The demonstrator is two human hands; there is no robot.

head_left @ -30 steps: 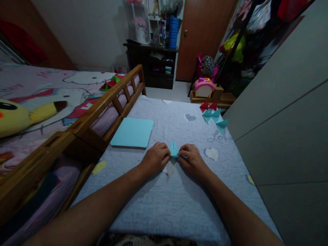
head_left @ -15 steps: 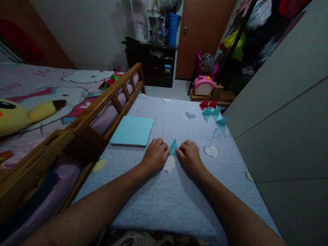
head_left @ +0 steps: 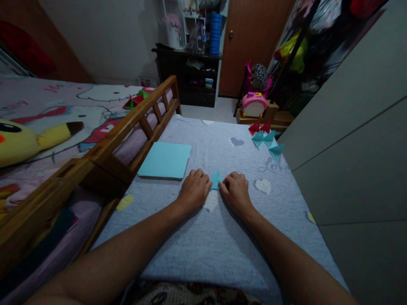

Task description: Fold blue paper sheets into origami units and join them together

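Observation:
A small folded triangle of light-blue paper [head_left: 216, 181] lies on the blue bedspread [head_left: 203, 250], its point facing away from me. My left hand [head_left: 196, 186] holds its left corner, fingers curled and pressed together. On the opposite corner, my right hand [head_left: 234, 188] pinches the paper between thumb and fingers. Beyond my left hand sits a stack of light-blue paper sheets [head_left: 165, 160]. Several folded blue paper pieces [head_left: 276, 152] stand at the far right of the bed, with red folded pieces [head_left: 259, 127] just behind them.
A wooden bed rail [head_left: 127, 127] runs along the left, with another bed and a yellow plush toy [head_left: 19, 142] past it. A grey cabinet [head_left: 359, 169] borders the right side. Beyond the foot stand a dark shelf unit [head_left: 187, 80] and a pink toy case [head_left: 254, 105].
The view has shifted very slightly. Both hands stay at the corners of the folded paper, with no clear movement of the paper itself.

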